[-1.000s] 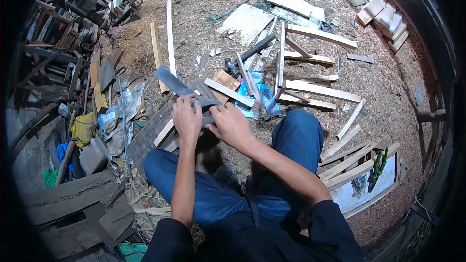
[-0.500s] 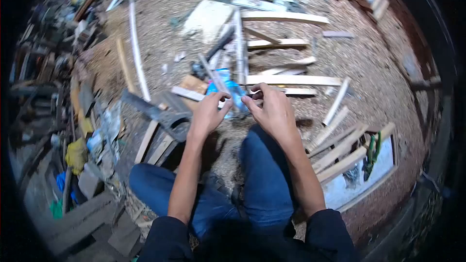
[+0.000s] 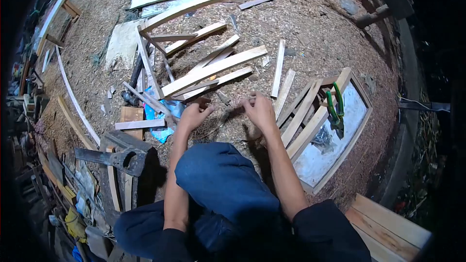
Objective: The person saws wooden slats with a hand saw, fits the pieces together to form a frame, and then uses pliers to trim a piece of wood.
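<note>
the wooden frame [image 3: 214,71] lies on the wood chips just beyond the left hand [image 3: 193,115], whose fingers are loosely curled with the thumb apart, gripping nothing visible. the right hand [image 3: 262,113] is farther from its beams, fingers bent toward the thumb; whether they pinch something small, i cannot tell. a handsaw [image 3: 97,156] lies left, green-handled pliers [image 3: 337,115] right. marks on the blue plastic [image 3: 160,136] are too small to read.

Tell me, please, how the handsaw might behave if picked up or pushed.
The handsaw would probably flex along its thin blade, while its broad handle should feel stiff. With the blade overhanging the dark board, a leftward push might tip it off.
</note>
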Available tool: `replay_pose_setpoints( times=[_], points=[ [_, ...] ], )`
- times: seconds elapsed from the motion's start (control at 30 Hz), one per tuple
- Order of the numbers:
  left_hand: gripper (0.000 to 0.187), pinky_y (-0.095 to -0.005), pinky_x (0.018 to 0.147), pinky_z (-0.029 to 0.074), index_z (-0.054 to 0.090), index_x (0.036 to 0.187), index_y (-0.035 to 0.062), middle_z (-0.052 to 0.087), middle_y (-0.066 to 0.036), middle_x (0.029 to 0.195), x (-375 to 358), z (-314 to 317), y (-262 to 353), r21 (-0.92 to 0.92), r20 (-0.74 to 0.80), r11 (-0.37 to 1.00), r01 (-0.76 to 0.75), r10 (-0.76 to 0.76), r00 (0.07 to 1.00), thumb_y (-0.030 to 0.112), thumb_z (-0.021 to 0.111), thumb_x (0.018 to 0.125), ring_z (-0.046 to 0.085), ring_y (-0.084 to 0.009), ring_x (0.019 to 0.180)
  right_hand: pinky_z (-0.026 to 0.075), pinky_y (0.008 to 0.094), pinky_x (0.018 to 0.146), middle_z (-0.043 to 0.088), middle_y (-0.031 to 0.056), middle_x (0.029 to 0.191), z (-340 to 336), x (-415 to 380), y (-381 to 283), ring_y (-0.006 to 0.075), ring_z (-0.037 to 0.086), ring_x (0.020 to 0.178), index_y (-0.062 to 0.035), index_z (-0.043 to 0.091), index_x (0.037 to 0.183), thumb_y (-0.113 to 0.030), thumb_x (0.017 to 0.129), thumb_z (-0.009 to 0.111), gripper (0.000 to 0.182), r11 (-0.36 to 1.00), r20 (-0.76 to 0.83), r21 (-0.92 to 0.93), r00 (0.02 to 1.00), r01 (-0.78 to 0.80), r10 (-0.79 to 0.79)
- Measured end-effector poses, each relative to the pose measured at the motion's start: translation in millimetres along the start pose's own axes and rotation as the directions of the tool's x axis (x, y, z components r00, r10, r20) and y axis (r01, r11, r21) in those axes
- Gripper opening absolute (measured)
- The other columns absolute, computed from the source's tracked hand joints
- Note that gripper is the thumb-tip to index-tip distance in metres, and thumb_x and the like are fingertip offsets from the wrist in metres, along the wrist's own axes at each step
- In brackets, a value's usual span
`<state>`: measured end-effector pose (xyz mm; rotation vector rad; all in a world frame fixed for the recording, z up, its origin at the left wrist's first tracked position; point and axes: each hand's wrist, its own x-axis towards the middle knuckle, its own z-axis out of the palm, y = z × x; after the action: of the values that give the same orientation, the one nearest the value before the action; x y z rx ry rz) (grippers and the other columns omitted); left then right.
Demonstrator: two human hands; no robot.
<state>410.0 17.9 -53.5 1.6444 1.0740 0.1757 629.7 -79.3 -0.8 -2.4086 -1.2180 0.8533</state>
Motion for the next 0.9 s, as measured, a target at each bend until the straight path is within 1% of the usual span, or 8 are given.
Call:
replay_pose_setpoints(
  times=[0.07, 0.1, 0.2, 0.27, 0.37, 0.5, 0.63, 0.9],
  points=[
    [0.04, -0.0396, 0.081, 0.053, 0.062, 0.116, 0.0066, 0.07, -0.017, 0.102, 1, 18, -5, 0.238, -0.034, 0.97, 0.05, -0.043, 0.999, 0.034, 0.065, 0.087, 0.068, -0.0302, 0.092, 0.049, 0.0472, 0.085, 0.067, 0.027, 0.097, 13, 2, 15, 0.0422, 0.065, 0.094, 0.0049, 0.056, 0.118, -0.027, 0.086, 0.065, 0.046, 0.983, -0.135, 0.178, 0.988, -0.046, 0.07],
    [0.035, -0.041, 0.081, 0.053, 0.063, 0.113, 0.0093, 0.07, -0.014, 0.103, 2, 27, -4, 0.199, -0.037, 0.978, 0.068, -0.061, 0.997, 0.032, 0.064, 0.087, 0.067, -0.0325, 0.093, 0.051, 0.0397, 0.086, 0.068, 0.0231, 0.105, 13, 4, 18, 0.0323, 0.067, 0.097, 0.0042, 0.053, 0.122, -0.027, 0.086, 0.065, 0.049, 0.962, -0.077, 0.256, 0.99, -0.094, 0.118],
    [0.034, -0.0443, 0.081, 0.052, 0.064, 0.114, 0.0105, 0.07, -0.017, 0.101, 4, 54, -12, 0.238, -0.045, 0.971, 0.036, -0.026, 0.999, 0.032, 0.063, 0.087, 0.066, -0.0347, 0.094, 0.051, 0.039, 0.087, 0.065, 0.0238, 0.108, 39, -4, 28, 0.0319, 0.066, 0.098, 0.0043, 0.051, 0.123, -0.022, 0.085, 0.066, 0.049, 0.927, -0.336, 0.375, 0.928, -0.026, 0.162],
    [0.034, -0.0445, 0.081, 0.052, 0.065, 0.113, 0.0102, 0.07, -0.017, 0.1, 2, 62, -15, 0.299, -0.04, 0.954, -0.031, 0.045, 0.998, 0.032, 0.063, 0.087, 0.066, -0.0346, 0.093, 0.047, 0.0402, 0.095, 0.059, 0.0244, 0.117, 58, -14, 34, 0.0344, 0.06, 0.108, 0.0036, 0.047, 0.126, -0.019, 0.083, 0.068, 0.053, 0.885, -0.312, 0.462, 0.923, -0.06, 0.225],
    [0.035, -0.0444, 0.08, 0.052, 0.065, 0.113, 0.0097, 0.07, -0.017, 0.099, 5, 68, -28, 0.3, -0.026, 0.948, -0.102, 0.115, 0.993, 0.033, 0.063, 0.087, 0.067, -0.0346, 0.092, 0.037, 0.0463, 0.103, 0.041, 0.0278, 0.134, 64, -35, 25, 0.0421, 0.04, 0.126, 0.0, 0.04, 0.132, -0.016, 0.082, 0.066, 0.058, 0.888, -0.325, 0.22, 0.828, -0.405, 0.458],
    [0.035, -0.0428, 0.078, 0.052, 0.066, 0.112, 0.0089, 0.07, -0.016, 0.098, 2, 66, -26, 0.216, -0.011, 0.968, -0.131, 0.137, 0.991, 0.034, 0.064, 0.087, 0.068, -0.0333, 0.089, 0.04, 0.0465, 0.098, 0.044, 0.0264, 0.132, 91, -21, 65, 0.0406, 0.044, 0.12, 0.001, 0.038, 0.132, -0.015, 0.079, 0.07, 0.064, 0.809, -0.562, 0.029, 0.66, -0.587, 0.499],
    [0.033, -0.0433, 0.078, 0.052, 0.067, 0.109, 0.0088, 0.071, -0.016, 0.094, -8, 66, -16, 0.141, -0.072, 0.98, -0.138, 0.15, 0.986, 0.033, 0.065, 0.086, 0.068, -0.0345, 0.087, 0.042, 0.0464, 0.095, 0.054, 0.021, 0.123, 91, -4, 77, 0.0382, 0.049, 0.115, -0.001, 0.038, 0.131, -0.018, 0.082, 0.069, 0.061, 0.767, -0.52, -0.048, 0.672, -0.64, 0.528],
    [0.039, -0.0419, 0.079, 0.052, 0.067, 0.109, 0.0035, 0.07, -0.02, 0.095, -14, 56, 7, 0.177, -0.186, 0.982, -0.062, 0.095, 0.978, 0.036, 0.064, 0.087, 0.067, -0.0365, 0.09, 0.04, 0.0542, 0.095, 0.048, 0.0325, 0.122, 67, -8, 37, 0.0454, 0.05, 0.112, 0.0005, 0.03, 0.14, -0.028, 0.088, 0.057, 0.066, 0.826, -0.513, 0.298, 0.649, -0.478, 0.561]
  ],
)
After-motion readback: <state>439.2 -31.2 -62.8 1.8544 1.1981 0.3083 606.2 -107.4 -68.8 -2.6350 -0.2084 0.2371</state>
